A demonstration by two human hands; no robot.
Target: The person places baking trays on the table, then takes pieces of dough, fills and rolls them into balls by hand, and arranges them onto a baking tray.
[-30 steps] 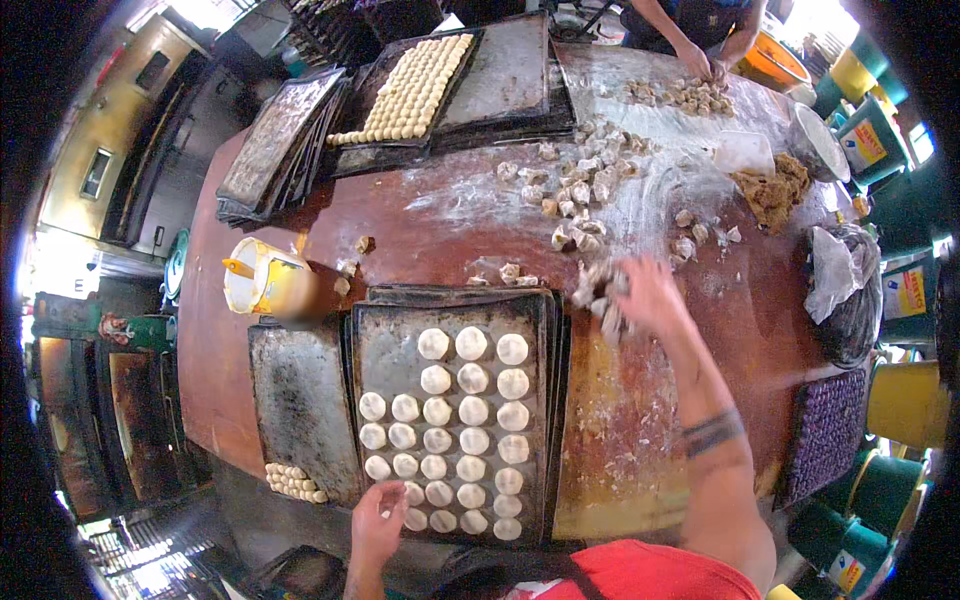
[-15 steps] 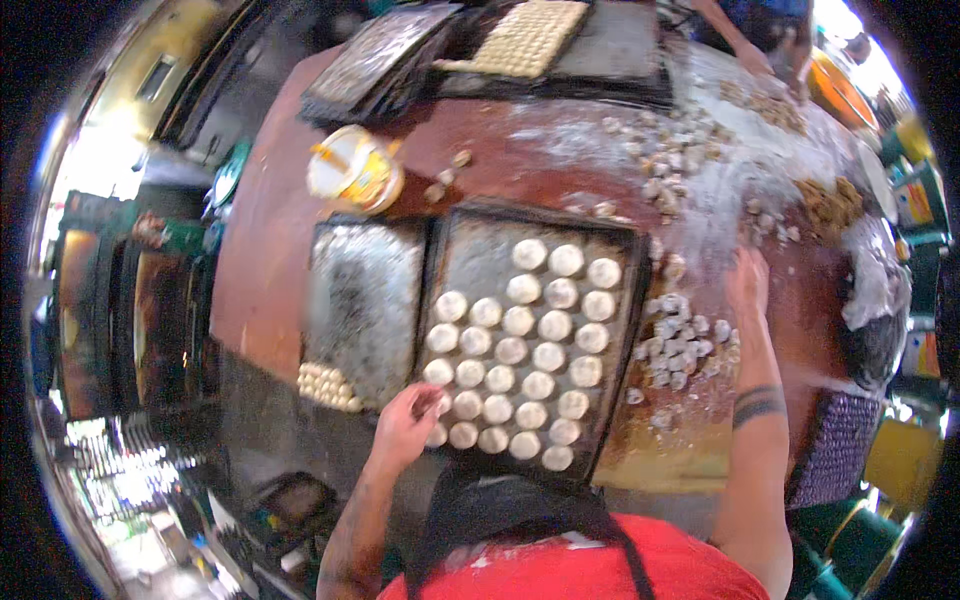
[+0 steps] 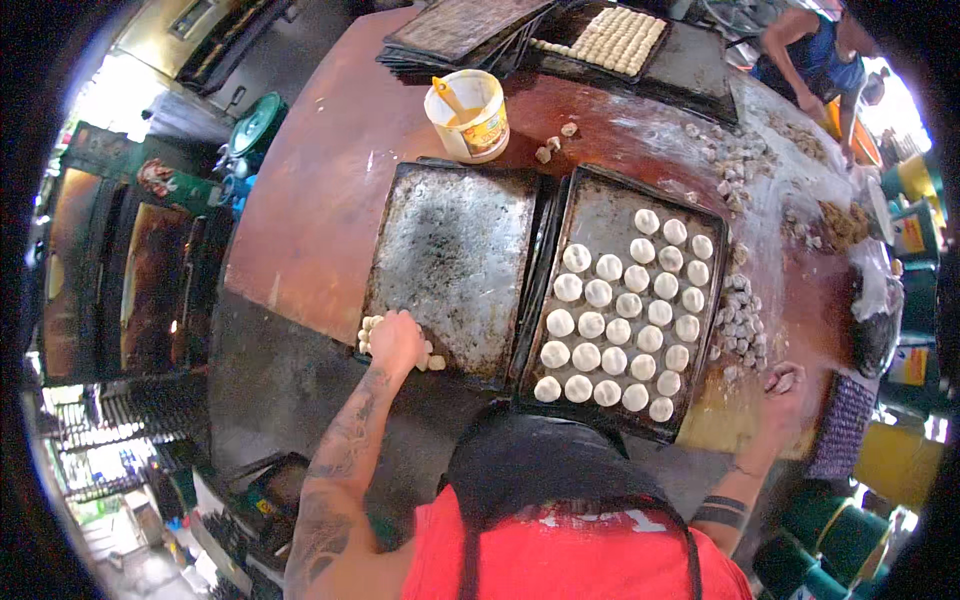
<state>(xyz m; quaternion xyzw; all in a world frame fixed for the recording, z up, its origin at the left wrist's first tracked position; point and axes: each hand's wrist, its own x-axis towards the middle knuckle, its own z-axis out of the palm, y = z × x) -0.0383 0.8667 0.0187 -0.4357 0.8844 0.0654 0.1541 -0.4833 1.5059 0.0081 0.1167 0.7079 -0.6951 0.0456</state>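
Observation:
My left hand (image 3: pixel 397 342) reaches down onto a cluster of small pale dough balls (image 3: pixel 368 326) at the near left corner of a worn, greyish metal tray (image 3: pixel 455 250). Its fingers curl among the balls and their tips are hidden. To the right, a second dark tray (image 3: pixel 605 225) carries rows of round, flattened, floured dough pieces (image 3: pixel 618 331). My right hand (image 3: pixel 785 398) is over the near right part of the table, slightly blurred. Its fingers are curled round a small lump I cannot make out. Close by lies a heap of floured lumps (image 3: pixel 738 312).
A white tub (image 3: pixel 467 120) with an orange-handled tool stands behind the trays. Stacked dark trays (image 3: pixel 460 35) and a tray of small dough balls (image 3: pixel 617 42) lie at the back. A co-worker (image 3: pixel 810 60) leans over the far right, near brown crumbly filling (image 3: pixel 845 222).
My left hand has moved from the dough-piece tray's edge to the small dough balls. My right hand has drawn back toward me from beyond the lump heap. The whole view has shifted.

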